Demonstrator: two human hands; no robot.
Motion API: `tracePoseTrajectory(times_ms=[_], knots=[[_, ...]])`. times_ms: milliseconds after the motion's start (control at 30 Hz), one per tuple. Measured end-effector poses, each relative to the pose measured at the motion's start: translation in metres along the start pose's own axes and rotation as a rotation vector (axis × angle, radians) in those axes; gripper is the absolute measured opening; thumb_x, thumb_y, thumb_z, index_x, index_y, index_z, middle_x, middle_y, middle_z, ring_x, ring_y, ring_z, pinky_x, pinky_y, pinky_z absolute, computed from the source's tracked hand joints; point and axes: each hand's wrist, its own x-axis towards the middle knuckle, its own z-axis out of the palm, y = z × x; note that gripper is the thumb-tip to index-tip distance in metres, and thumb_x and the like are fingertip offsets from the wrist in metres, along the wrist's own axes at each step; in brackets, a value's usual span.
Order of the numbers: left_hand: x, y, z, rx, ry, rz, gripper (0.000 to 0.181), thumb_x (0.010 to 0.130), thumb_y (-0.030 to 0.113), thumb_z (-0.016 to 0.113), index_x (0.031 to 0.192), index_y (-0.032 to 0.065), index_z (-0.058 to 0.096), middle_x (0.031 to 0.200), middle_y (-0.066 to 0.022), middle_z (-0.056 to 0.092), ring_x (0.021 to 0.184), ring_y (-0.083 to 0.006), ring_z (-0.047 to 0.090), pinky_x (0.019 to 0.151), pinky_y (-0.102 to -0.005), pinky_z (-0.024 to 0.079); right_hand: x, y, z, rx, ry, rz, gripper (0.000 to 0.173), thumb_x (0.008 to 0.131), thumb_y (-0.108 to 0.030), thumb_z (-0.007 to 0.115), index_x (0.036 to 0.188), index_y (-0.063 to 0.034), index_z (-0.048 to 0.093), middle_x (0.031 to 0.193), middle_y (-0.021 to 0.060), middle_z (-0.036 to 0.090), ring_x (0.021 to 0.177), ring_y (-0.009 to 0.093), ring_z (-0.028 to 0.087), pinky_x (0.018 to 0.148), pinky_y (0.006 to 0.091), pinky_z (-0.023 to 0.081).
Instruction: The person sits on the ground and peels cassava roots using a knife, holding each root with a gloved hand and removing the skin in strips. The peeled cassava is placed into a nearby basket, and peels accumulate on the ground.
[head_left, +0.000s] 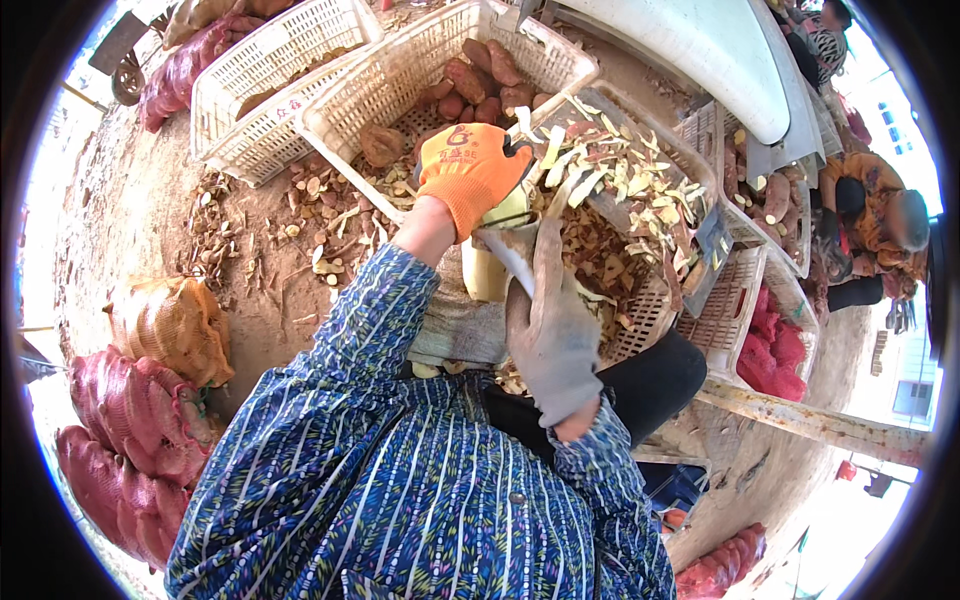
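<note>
My left hand (474, 174), in an orange glove that bears writing, is closed on the upper end of a pale, peeled tuber (484, 271). Its fingertips are hidden behind the glove. A grey-white work glove covers my right hand (553, 330), which grips a tool with a broad, pale blade (511, 249). The blade lies across the tuber, just below my left hand; its handle is mostly hidden in the glove. A grey cloth (459, 330) lies under the tuber, over my lap. Light peel strips (592, 169) are heaped beyond my right hand.
A white plastic crate (352, 161) ahead holds reddish-brown tubers (480, 79). Another crate (225, 112) stands to its left. Mesh sacks (139, 420) line the left. At right are a rusty pole (817, 424), more crates (724, 326) and a seated person (870, 187).
</note>
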Motion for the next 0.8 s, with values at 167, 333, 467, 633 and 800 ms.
tracePoseTrajectory(times_ms=[167, 333, 467, 633, 800], knots=[[-0.004, -0.043, -0.004, -0.503, -0.068, -0.099, 0.043, 0.094, 0.046, 0.062, 0.098, 0.0063, 0.078, 0.084, -0.0106, 0.075, 0.08, -0.0219, 0.073, 0.076, -0.0355, 0.056, -0.078, 0.041, 0.027, -0.011, -0.145, -0.106, 0.063, 0.095, -0.009, 0.059, 0.153, -0.0032, 0.036, 0.123, 0.0236, 0.066, 0.093, 0.041, 0.071, 0.074, 0.0431, 0.059], [-0.013, -0.097, 0.005, -0.97, -0.158, -0.075, 0.039, 0.096, 0.041, 0.068, 0.11, 0.0041, 0.071, 0.089, 0.0014, 0.069, 0.078, -0.0071, 0.058, 0.07, -0.0254, 0.049, -0.006, 0.022, 0.011, 0.258, 0.005, -0.158, 0.065, 0.094, -0.008, 0.062, 0.153, 0.0024, 0.035, 0.131, 0.0259, 0.062, 0.107, 0.04, 0.069, 0.084, 0.042, 0.06], [-0.008, -0.082, 0.018, -0.824, -0.051, -0.123, 0.035, 0.088, 0.038, 0.075, 0.096, 0.0036, 0.073, 0.08, -0.0012, 0.068, 0.074, -0.0089, 0.059, 0.069, -0.0285, 0.05, 0.04, 0.003, 0.019, 0.148, -0.051, -0.06, 0.068, 0.095, -0.016, 0.061, 0.154, -0.002, 0.032, 0.113, 0.0274, 0.067, 0.088, 0.042, 0.07, 0.073, 0.0475, 0.058], [-0.009, -0.096, 0.016, -1.176, -0.083, -0.185, 0.021, 0.091, 0.022, 0.074, 0.097, 0.0014, 0.073, 0.084, 0.0002, 0.071, 0.075, -0.0073, 0.063, 0.068, -0.0251, 0.053, -0.048, 0.023, 0.011, 0.311, -0.27, -0.015, 0.062, 0.096, -0.017, 0.061, 0.152, -0.0029, 0.039, 0.115, 0.0279, 0.067, 0.093, 0.041, 0.071, 0.076, 0.0451, 0.059], [0.003, -0.079, 0.009, -1.163, -0.185, -0.053, 0.021, 0.089, 0.021, 0.075, 0.099, 0.002, 0.073, 0.086, 0.0002, 0.071, 0.074, -0.007, 0.063, 0.069, -0.0241, 0.053, 0.005, 0.011, -0.012, 0.431, -0.127, 0.066, 0.061, 0.098, -0.012, 0.06, 0.152, 0.0042, 0.036, 0.123, 0.0292, 0.065, 0.103, 0.04, 0.07, 0.082, 0.0421, 0.059]])
